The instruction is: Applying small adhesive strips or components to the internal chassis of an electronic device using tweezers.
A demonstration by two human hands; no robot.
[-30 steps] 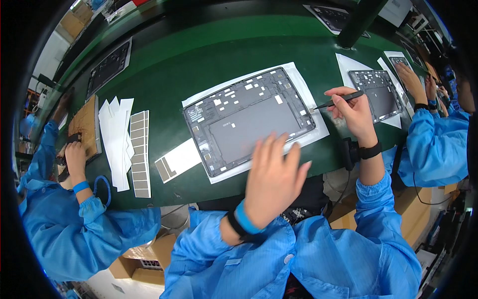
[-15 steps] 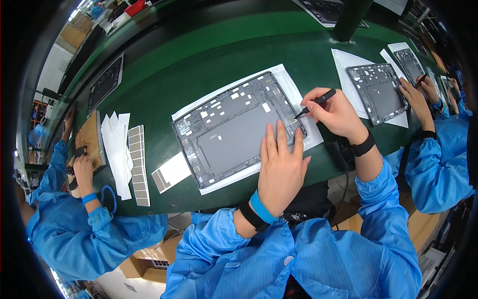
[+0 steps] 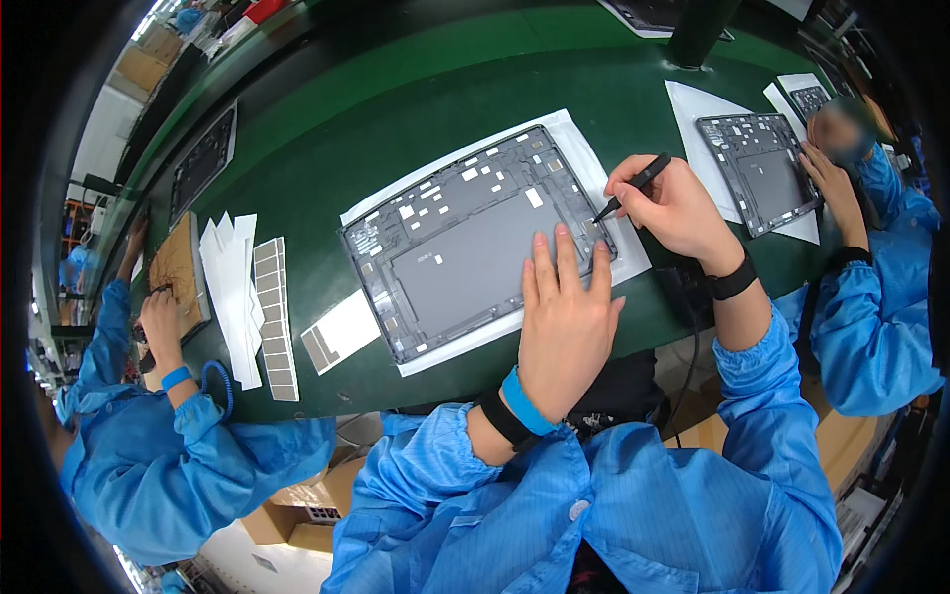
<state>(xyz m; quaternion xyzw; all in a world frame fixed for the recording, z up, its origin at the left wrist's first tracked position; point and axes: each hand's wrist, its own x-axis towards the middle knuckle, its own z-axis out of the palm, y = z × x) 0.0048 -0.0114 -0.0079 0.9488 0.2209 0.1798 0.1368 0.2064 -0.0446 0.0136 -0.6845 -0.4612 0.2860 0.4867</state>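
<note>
A dark grey tablet housing [image 3: 465,282], dotted with small white pads, lies inner side up on a white sheet [image 3: 582,147] in front of me. My left hand [image 3: 566,322] rests flat on its near right part, fingers stretched and spread. Black tweezers [image 3: 648,172] sit pinched in my right hand [image 3: 678,210]. Their fine tip points down at the housing's right edge, close to a small tan patch there. Whether the tip touches, or holds anything, is too small to tell.
Left of the housing lie a partly used sticker sheet [image 3: 346,332], a strip of grey stickers [image 3: 276,317] and white paper strips [image 3: 230,297]. Co-workers in blue sit on both sides; the right one's hand touches another housing [image 3: 760,173]. A dark post [image 3: 698,40] stands behind.
My hands keep nearly the same place on the housing, and the tweezers stay at its right edge. The whole view has shifted slightly. At the right, a co-worker's head has come into sight.
</note>
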